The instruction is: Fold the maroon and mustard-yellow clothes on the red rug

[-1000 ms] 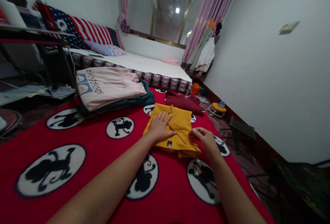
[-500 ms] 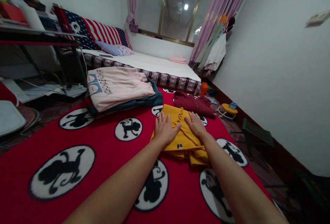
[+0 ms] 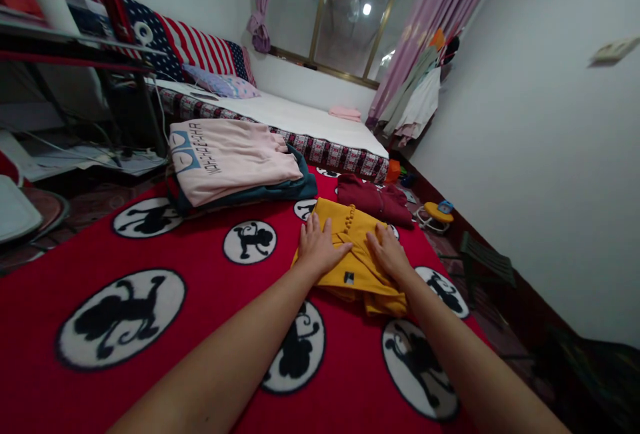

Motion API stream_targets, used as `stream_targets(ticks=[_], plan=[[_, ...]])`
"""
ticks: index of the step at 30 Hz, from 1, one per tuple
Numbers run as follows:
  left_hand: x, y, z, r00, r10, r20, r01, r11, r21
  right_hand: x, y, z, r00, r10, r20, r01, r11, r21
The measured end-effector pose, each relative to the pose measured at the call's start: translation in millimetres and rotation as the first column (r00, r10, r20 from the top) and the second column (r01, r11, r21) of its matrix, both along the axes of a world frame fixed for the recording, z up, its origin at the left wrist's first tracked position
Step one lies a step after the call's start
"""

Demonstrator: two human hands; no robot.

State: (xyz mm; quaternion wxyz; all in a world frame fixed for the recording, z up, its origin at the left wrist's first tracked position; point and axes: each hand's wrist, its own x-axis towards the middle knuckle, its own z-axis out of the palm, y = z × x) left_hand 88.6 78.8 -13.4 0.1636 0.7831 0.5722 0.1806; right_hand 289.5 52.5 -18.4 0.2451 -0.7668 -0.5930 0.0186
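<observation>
A folded yellow garment (image 3: 353, 264) with a row of small round buttons or beads lies on the red blanket (image 3: 210, 307). My left hand (image 3: 320, 245) rests flat on its left part, fingers spread. On the right part lies my right hand (image 3: 389, 252), also open, its fingers pointing away from me. A small dark label shows near the garment's front edge. Just behind it is a folded maroon garment (image 3: 375, 199). To the left, a pale pink sweatshirt (image 3: 235, 161) with lettering tops a stack that has a teal garment (image 3: 295, 186) beneath.
A bed (image 3: 300, 111) with a white top runs along the back wall. At the left stands a cluttered desk (image 3: 80, 47), with a stool (image 3: 40, 211) below. On the right floor are a yellow stool (image 3: 437, 213) and a dark folding chair (image 3: 485, 261).
My right hand has slid slightly to the right across the yellow garment. My left hand stays on its left part. The camera view has shifted a little.
</observation>
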Motion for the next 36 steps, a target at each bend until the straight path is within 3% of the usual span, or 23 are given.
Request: stream_targets(ticks=[5,10,14,17,19,22,24,27,31,36], plan=[[1.2,2.3,-3.0,1.0,-0.004,-0.013,0.004,1.0,-0.004,-7.1,-69.7,-2.8,0.966,0.229,-0.117,-0.216,0.97,0.111],[1.4,2.1,-3.8,0.999,-0.01,-0.033,0.011,1.0,0.012,-23.8,-135.0,-19.9,0.959,0.283,-0.031,-0.274,0.946,0.171],[0.3,1.4,-3.6,0.999,-0.024,-0.044,0.025,1.0,0.02,-28.2,-146.9,-22.6,0.97,0.237,-0.058,-0.218,0.948,0.231],[-0.4,1.7,-4.7,0.998,-0.044,-0.047,0.046,0.999,0.027,-27.6,-144.9,-11.6,0.977,0.201,-0.073,-0.169,0.933,0.317],[-0.4,2.2,-5.8,0.997,-0.058,-0.058,0.061,0.998,0.036,-27.1,-141.8,0.0,0.974,0.224,-0.036,-0.203,0.93,0.307],[0.1,2.4,-6.8,0.994,-0.073,-0.077,0.075,0.997,0.034,-24.9,-127.6,20.5,0.956,0.281,0.082,-0.29,0.95,0.117],[0.4,1.9,-6.9,0.994,-0.075,-0.079,0.078,0.996,0.033,-21.6,-106.2,33.6,0.955,0.258,0.147,-0.263,0.965,0.017],[0.4,0.4,-7.0,0.996,-0.063,-0.067,0.066,0.997,0.044,-16.4,-56.7,45.9,0.962,0.208,0.179,-0.221,0.974,0.057],[-0.8,-1.2,-7.1,0.998,-0.058,-0.036,0.06,0.996,0.059,-14.8,14.8,43.5,0.983,0.178,0.045,-0.183,0.97,0.158],[-2.4,-0.9,-6.5,0.998,-0.063,-0.001,0.063,0.997,0.053,-14.4,66.9,32.7,0.954,0.228,-0.197,-0.229,0.973,0.02]])
